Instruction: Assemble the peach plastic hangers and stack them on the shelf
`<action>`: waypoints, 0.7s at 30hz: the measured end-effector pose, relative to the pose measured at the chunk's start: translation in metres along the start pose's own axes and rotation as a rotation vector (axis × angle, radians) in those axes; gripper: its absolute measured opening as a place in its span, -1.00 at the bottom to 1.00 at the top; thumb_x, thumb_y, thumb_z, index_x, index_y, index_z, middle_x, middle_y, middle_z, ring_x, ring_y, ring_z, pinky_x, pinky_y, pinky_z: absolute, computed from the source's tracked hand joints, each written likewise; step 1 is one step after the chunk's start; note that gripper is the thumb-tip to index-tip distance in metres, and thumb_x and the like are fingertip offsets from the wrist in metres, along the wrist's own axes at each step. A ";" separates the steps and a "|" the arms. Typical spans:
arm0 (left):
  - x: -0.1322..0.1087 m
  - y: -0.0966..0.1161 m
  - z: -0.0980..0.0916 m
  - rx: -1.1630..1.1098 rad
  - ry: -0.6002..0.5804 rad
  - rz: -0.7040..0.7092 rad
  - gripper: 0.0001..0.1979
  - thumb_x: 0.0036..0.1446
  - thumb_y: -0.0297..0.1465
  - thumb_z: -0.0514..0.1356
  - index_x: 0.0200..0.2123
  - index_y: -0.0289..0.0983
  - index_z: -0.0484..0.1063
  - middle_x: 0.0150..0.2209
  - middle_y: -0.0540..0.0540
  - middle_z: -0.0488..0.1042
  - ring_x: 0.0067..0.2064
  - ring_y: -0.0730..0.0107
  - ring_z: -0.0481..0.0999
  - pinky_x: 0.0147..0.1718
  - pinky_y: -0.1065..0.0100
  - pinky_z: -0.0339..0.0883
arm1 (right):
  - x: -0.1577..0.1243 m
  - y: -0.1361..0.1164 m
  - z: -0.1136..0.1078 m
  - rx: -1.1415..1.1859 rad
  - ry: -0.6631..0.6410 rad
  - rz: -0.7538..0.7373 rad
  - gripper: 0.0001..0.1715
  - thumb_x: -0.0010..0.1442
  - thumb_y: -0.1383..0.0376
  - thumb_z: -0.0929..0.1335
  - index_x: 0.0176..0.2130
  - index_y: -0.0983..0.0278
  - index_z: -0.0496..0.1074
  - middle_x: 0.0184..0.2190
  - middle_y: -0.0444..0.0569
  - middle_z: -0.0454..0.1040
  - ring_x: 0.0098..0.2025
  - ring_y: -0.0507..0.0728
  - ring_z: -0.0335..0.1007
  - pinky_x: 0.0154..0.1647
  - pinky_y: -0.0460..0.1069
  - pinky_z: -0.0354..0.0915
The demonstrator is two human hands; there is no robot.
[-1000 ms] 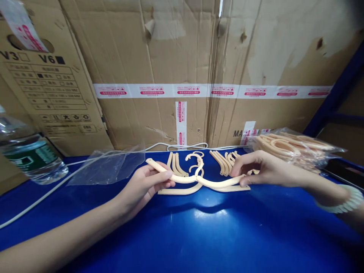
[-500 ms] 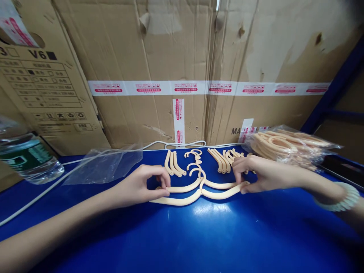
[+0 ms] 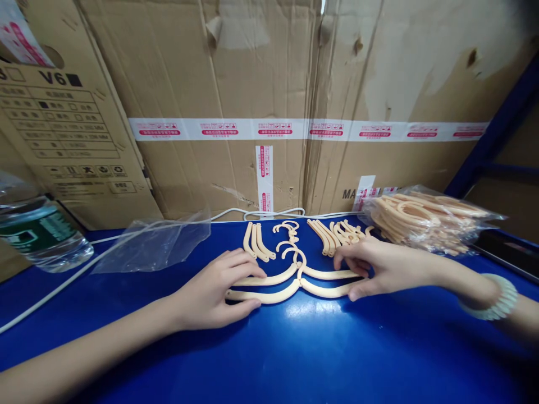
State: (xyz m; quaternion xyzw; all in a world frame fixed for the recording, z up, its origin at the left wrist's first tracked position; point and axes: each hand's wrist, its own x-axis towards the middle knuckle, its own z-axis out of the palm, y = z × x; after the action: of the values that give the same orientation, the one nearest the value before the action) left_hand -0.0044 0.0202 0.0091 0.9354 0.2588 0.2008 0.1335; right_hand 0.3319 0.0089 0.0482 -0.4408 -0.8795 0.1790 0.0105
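Two cream clothes hangers lie one behind the other on the blue tabletop, the front hanger (image 3: 273, 295) close to the rear hanger (image 3: 278, 276). Their hooks point away from me. My left hand (image 3: 219, 289) spans their left arms, thumb on the front one and fingers over the rear one. At the right ends, my right hand (image 3: 370, 269) does likewise with curled fingers, its thumb at the front hanger's tip. Fingers cover parts of both ends. Behind them lie loose hooks (image 3: 288, 225), several straight arm pieces on the left (image 3: 256, 242) and more on the right (image 3: 323, 238).
A clear bag of hanger parts (image 3: 421, 216) sits at the back right, near a dark flat object (image 3: 509, 249). On the left are an empty-looking clear bag (image 3: 151, 244), a water bottle (image 3: 44, 233) and a white cable (image 3: 50, 303). Cardboard boxes (image 3: 227, 179) stand behind.
My left hand has opened wider and now spans both hangers instead of pinching the rear one. The right hand's thumb has shifted forward and slightly left along the front hanger's end.
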 end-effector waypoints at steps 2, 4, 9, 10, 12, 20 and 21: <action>0.000 -0.001 0.000 0.001 -0.010 0.001 -0.80 0.15 -0.42 0.21 -0.12 -0.23 0.43 -0.20 -0.11 0.49 -0.15 0.19 0.43 -0.13 0.21 0.24 | 0.002 -0.002 0.003 -0.026 -0.012 -0.004 -0.56 0.11 -0.01 0.43 -0.21 0.28 0.42 -0.53 -0.16 0.31 -0.50 0.06 0.24 -0.49 -0.05 0.07; 0.000 -0.001 0.000 0.000 -0.019 -0.019 -0.84 0.16 -0.41 0.20 -0.15 -0.23 0.43 -0.22 -0.10 0.49 -0.18 0.21 0.44 -0.15 0.22 0.22 | 0.004 -0.001 0.006 -0.023 -0.004 -0.008 -0.67 0.14 0.07 0.42 -0.26 0.27 0.42 -0.55 -0.19 0.28 -0.53 0.03 0.21 -0.51 -0.06 0.04; -0.001 -0.002 -0.001 0.009 -0.027 -0.061 -0.90 0.18 -0.39 0.18 -0.22 -0.24 0.42 -0.25 -0.09 0.46 -0.20 0.22 0.42 -0.17 0.24 0.18 | 0.007 0.003 0.009 -0.018 0.030 -0.024 -0.76 0.16 0.13 0.40 -0.29 0.26 0.43 -0.55 -0.20 0.25 -0.53 0.02 0.19 -0.53 -0.07 0.02; -0.001 -0.002 -0.001 0.013 -0.031 -0.065 -0.90 0.18 -0.39 0.18 -0.22 -0.25 0.41 -0.25 -0.10 0.46 -0.20 0.22 0.42 -0.17 0.24 0.17 | 0.007 0.004 0.010 -0.022 0.033 -0.023 -0.77 0.16 0.14 0.40 -0.28 0.26 0.43 -0.55 -0.20 0.25 -0.53 0.02 0.19 -0.53 -0.07 0.02; -0.001 -0.002 -0.001 0.017 -0.033 -0.074 -0.90 0.19 -0.38 0.17 -0.22 -0.25 0.41 -0.25 -0.10 0.45 -0.21 0.22 0.41 -0.18 0.24 0.17 | 0.008 0.004 0.010 -0.030 0.040 -0.016 -0.77 0.16 0.15 0.39 -0.28 0.27 0.43 -0.56 -0.20 0.25 -0.53 0.01 0.19 -0.53 -0.07 0.03; -0.003 -0.006 0.001 -0.012 -0.005 -0.066 -0.90 0.21 -0.37 0.16 -0.21 -0.24 0.40 -0.24 -0.09 0.44 -0.21 0.24 0.40 -0.20 0.28 0.18 | 0.008 0.002 0.010 -0.049 0.062 -0.008 -0.83 0.15 0.22 0.39 -0.27 0.27 0.42 -0.58 -0.22 0.25 -0.55 0.01 0.19 -0.53 -0.07 0.02; -0.003 -0.006 0.001 -0.017 -0.007 -0.067 -0.90 0.22 -0.37 0.16 -0.21 -0.24 0.40 -0.24 -0.09 0.44 -0.22 0.24 0.40 -0.21 0.28 0.18 | 0.008 0.001 0.010 -0.048 0.063 -0.008 -0.83 0.15 0.22 0.39 -0.27 0.27 0.42 -0.58 -0.22 0.25 -0.55 0.01 0.19 -0.53 -0.07 0.03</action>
State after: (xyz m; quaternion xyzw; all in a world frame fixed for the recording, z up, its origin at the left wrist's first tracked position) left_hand -0.0087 0.0239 0.0053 0.9256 0.2880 0.1951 0.1488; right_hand 0.3264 0.0129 0.0376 -0.4427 -0.8846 0.1439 0.0286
